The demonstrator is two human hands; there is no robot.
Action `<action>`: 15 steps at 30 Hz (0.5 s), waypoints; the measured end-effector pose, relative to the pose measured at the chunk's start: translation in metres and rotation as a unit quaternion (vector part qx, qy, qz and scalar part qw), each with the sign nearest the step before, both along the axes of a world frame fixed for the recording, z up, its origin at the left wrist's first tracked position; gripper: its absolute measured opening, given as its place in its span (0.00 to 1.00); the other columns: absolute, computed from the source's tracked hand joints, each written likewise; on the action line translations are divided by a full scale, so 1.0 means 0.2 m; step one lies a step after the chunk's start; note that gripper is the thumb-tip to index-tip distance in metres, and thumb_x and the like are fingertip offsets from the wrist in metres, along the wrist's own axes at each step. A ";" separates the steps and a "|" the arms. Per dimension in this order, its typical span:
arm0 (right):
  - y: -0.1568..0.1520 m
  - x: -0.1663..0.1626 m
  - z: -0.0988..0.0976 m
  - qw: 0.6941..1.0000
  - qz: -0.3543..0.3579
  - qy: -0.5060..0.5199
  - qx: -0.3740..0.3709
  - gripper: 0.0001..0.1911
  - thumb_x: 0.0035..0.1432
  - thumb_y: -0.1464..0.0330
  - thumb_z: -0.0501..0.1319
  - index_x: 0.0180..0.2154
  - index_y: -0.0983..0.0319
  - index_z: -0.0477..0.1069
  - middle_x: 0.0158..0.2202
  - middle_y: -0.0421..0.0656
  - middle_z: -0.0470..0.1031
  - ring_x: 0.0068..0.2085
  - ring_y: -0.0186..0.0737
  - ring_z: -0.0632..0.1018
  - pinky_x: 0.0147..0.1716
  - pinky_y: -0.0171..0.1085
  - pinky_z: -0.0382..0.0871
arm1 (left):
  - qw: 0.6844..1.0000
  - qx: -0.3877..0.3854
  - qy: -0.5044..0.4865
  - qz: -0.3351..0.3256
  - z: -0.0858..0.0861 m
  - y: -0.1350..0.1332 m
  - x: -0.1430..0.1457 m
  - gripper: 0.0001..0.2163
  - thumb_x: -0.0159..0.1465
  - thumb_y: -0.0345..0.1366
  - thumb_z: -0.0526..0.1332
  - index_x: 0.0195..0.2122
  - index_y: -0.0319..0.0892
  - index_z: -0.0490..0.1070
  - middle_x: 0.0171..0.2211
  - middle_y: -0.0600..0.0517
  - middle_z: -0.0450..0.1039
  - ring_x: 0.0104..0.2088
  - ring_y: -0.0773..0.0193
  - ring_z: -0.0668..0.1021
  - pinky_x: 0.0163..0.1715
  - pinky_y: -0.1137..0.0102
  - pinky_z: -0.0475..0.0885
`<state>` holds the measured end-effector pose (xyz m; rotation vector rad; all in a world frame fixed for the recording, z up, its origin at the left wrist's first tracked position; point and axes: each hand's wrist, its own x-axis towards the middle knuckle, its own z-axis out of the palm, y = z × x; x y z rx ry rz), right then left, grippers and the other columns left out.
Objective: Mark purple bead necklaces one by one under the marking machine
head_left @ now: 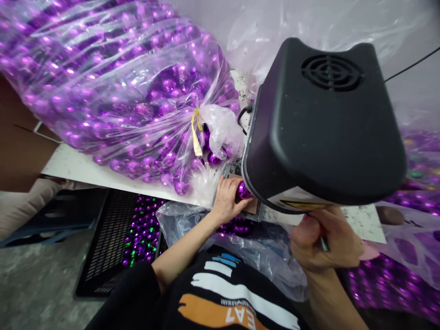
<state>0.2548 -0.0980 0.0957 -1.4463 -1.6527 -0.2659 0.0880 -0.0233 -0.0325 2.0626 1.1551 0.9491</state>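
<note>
My left hand (227, 198) is closed around a shiny purple ball (244, 190), holding it at the lower left edge of a big black machine housing (323, 123). Just under the front of that housing, my right hand (326, 240) is closed round a thin grey handle or lever (323, 244). A clear plastic bag (254, 250) with more purple balls lies in my lap below the left hand.
A large clear sack of purple balls (113, 91), tied with a yellow strip (196, 133), lies on the white table (75, 167). A black crate (113, 238) with purple and green beads stands on the floor at left. More purple balls (388, 279) are at right.
</note>
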 end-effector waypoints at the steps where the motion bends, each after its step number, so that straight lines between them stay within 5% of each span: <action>1: 0.00 0.00 -0.01 1.000 -0.001 -0.003 0.010 0.09 0.61 0.69 0.53 0.35 0.67 0.69 0.33 0.43 0.69 0.36 0.26 0.70 0.34 0.30 0.63 | 1.000 -0.001 0.001 -0.001 0.00 0.00 0.00 0.22 0.64 0.51 0.62 0.53 0.43 0.71 0.50 0.42 0.76 0.54 0.48 0.76 0.67 0.44 0.57; 15: -0.02 0.06 -0.14 1.000 0.010 -0.026 -0.001 0.13 0.57 0.67 0.56 0.43 0.62 0.74 0.30 0.44 0.62 0.33 0.27 0.66 0.34 0.30 0.62 | 0.999 -0.038 -0.005 0.005 0.02 0.00 -0.01 0.21 0.61 0.53 0.64 0.51 0.47 0.73 0.50 0.44 0.77 0.54 0.48 0.76 0.66 0.47 0.62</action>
